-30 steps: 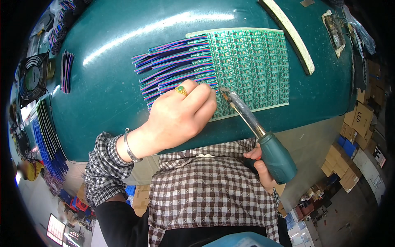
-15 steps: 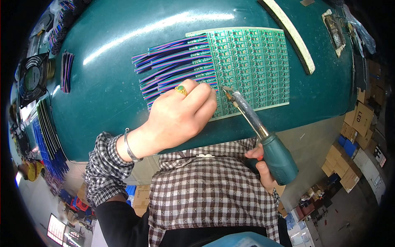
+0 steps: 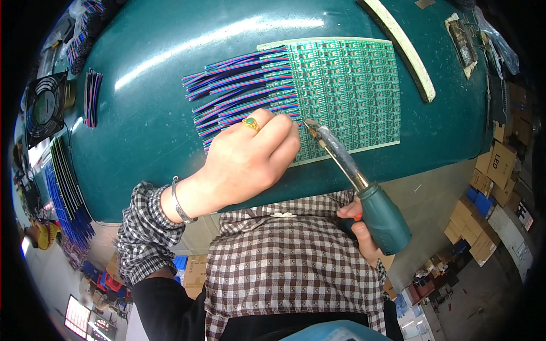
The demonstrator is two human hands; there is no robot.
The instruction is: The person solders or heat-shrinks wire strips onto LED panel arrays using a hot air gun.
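A green circuit board panel lies on the dark green tabletop. Rows of blue, red and black ribbon wires run leftward from its left edge. My left hand, with a ring on one finger, is closed over the lower wires at that edge; the fingertips and the wire end under them are hidden. My right hand grips the thick green handle of a soldering iron. The iron's tip is at the board, just right of my left knuckles.
Beyond the panel lies a curved pale strip. A worn tray-like holder sits at the far right. At left are a small wire bundle, a black fan and longer blue wires. Cardboard boxes stand on the right.
The soldering iron has shifted slightly left, its tip coming closer to my left fingers. My left hand stays in place on the wires.
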